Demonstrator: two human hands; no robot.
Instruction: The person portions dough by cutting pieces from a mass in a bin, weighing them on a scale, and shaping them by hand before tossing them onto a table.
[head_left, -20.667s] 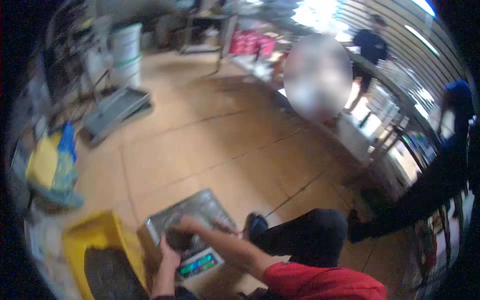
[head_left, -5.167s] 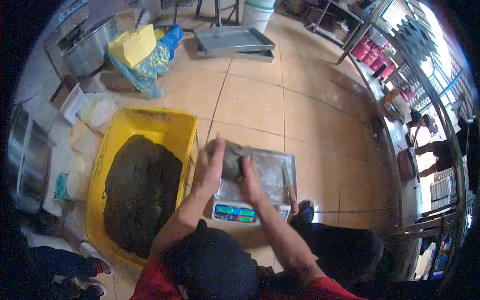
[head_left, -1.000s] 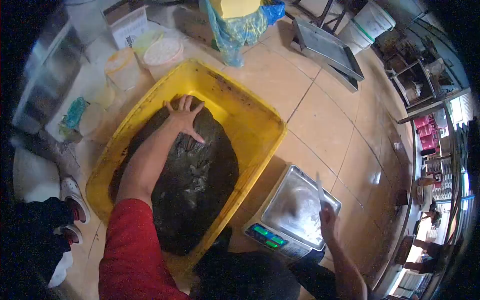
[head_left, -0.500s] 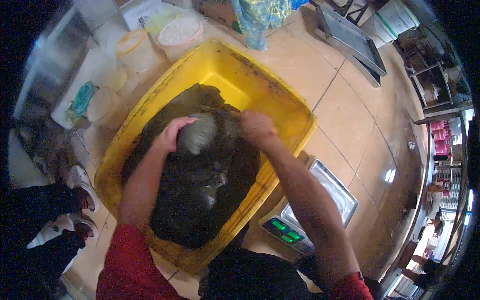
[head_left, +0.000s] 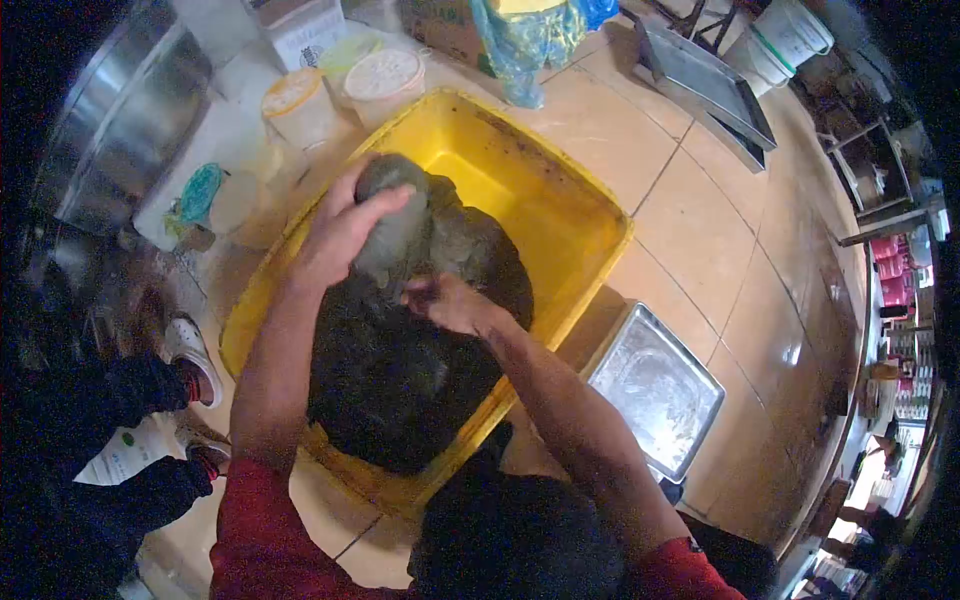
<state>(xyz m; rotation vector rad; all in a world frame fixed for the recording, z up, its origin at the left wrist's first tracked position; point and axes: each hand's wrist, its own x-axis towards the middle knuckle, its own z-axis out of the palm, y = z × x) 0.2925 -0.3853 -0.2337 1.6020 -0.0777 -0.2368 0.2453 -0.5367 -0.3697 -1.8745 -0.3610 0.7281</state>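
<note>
A dark grey-green, dough-like mass [head_left: 390,400] fills much of a yellow tub [head_left: 590,200] on the floor. At the tub's far left side, my left hand [head_left: 345,228] is wrapped round a rounded, raised lump [head_left: 395,225] of this mass, thumb on top. My right hand [head_left: 450,303] is at the middle of the mass, its fingers curled closed against it beside the lump; the fingertips are partly hidden.
A metal-topped scale [head_left: 660,390] stands right of the tub. Lidded buckets [head_left: 385,75] are behind it. A metal tray [head_left: 700,80] and white buckets [head_left: 780,45] lie at the upper right. Another person's shoes [head_left: 190,355] are at the left.
My left hand has moved up the picture with the lump, which stands higher. My right hand has come down and left from the mass's upper right edge to its middle.
</note>
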